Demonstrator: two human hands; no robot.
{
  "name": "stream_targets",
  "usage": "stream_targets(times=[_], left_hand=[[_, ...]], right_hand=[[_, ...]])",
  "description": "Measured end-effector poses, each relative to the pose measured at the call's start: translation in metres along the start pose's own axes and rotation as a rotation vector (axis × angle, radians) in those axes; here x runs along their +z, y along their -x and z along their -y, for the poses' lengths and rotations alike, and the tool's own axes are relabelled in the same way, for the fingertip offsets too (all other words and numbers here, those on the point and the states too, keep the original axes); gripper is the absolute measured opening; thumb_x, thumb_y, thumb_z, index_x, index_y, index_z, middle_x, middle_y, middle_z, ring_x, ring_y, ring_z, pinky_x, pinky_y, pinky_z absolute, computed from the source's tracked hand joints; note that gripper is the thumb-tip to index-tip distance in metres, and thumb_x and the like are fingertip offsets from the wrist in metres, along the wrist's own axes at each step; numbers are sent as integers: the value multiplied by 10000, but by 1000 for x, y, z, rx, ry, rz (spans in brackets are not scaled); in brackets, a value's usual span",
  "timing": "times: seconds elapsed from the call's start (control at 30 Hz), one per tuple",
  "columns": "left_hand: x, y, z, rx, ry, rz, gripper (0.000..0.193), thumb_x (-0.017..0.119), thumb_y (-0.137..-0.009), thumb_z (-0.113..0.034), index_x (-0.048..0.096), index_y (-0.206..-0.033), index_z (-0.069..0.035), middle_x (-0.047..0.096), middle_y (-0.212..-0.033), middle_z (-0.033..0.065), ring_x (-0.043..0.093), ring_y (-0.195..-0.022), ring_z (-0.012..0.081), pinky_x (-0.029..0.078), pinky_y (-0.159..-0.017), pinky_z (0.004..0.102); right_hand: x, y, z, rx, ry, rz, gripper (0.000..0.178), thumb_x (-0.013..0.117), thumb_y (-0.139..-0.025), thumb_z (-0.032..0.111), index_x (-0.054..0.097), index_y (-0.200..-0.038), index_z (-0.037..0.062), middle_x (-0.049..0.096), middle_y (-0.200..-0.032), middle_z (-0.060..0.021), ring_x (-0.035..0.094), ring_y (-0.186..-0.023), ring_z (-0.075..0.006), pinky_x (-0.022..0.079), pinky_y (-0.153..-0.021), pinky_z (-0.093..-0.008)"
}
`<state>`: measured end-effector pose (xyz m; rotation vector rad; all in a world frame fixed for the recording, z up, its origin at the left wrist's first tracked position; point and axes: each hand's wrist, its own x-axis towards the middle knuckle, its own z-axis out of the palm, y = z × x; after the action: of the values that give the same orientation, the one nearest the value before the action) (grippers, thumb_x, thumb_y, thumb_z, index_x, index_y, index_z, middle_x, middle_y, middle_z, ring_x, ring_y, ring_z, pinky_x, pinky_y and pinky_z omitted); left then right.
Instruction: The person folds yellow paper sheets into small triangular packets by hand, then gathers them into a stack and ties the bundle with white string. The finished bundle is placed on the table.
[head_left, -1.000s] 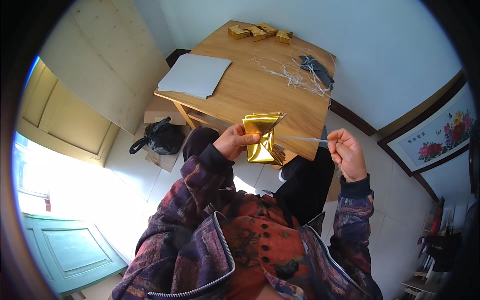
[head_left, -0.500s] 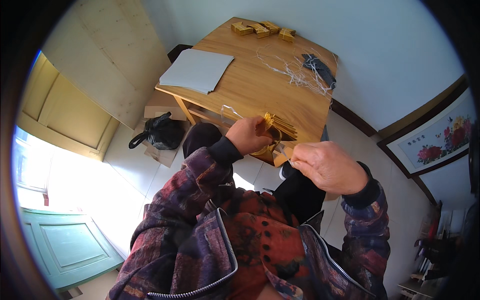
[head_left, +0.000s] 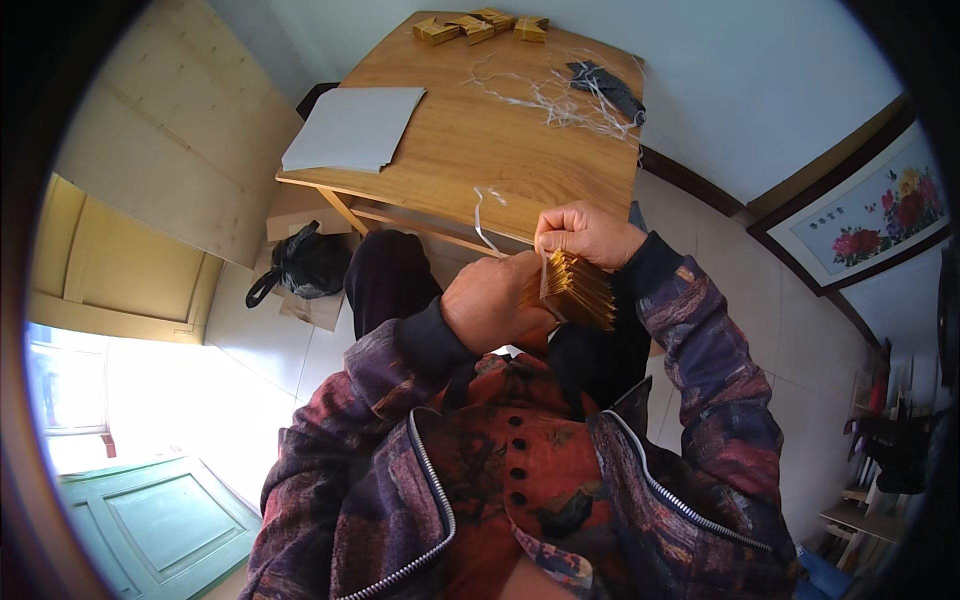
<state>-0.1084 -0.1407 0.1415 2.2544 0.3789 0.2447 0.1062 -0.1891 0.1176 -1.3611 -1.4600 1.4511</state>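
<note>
My left hand point(head_left: 492, 303) is closed round a bundle of folded gold paper point(head_left: 582, 290), held over my lap near the front edge of the table. The many layered edges of the bundle fan out to the right. At its far end my right hand point(head_left: 592, 236) pinches a thin white string point(head_left: 543, 256), which lies across the bundle. A loose white tail of string point(head_left: 479, 215) curls up beyond my left hand. My left fingertips are partly hidden behind the paper.
On the wooden table point(head_left: 470, 140) lie a stack of white-grey sheets point(head_left: 355, 128), several gold paper bundles point(head_left: 490, 22), tangled white strings point(head_left: 560, 98) and a dark grey cloth point(head_left: 607, 88). A black plastic bag point(head_left: 312, 260) rests on cardboard on the floor, left of my knee.
My right hand has moved from the near right of the bundle up to its far end. The bundle has turned and come nearer my lap. My view has shifted slightly.
</note>
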Motion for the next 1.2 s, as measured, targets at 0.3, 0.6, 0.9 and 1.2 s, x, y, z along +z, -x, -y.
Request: stream_targets(times=[0.3,0.6,0.9,1.2], left_hand=[[3,6,19,7,900,122,646,802,-745,-139,480,-1284,15,657,-1077,85,618,-1005,191,465,-905,317],[16,-3,70,-88,1377,9,555,741,-827,-185,489,-1269,37,610,-1200,97,589,-1089,184,446,-979,342],[33,-1,94,-186,1399,43,477,634,-908,-216,469,-1274,42,608,-1179,104,595,-1074,191,453,-966,343],[35,-22,110,-309,1476,6,326,639,-918,-198,563,-1167,-1,645,-1014,35,600,-892,105,487,-800,252]], right_hand=[[24,14,-58,-9,-786,61,232,582,-953,241,599,-1050,31,634,-858,5,588,-729,-34,478,-632,-192],[67,32,-57,-187,-780,-337,175,578,-959,262,599,-963,89,582,-759,26,495,-615,-44,376,-557,-168],[77,45,-10,-298,249,-699,92,595,-849,35,535,-792,-4,521,-786,-91,547,-703,-196,438,-631,-299],[62,14,-16,-413,331,-663,86,603,-805,-26,530,-769,2,555,-860,-85,554,-735,-195,452,-657,-282]])
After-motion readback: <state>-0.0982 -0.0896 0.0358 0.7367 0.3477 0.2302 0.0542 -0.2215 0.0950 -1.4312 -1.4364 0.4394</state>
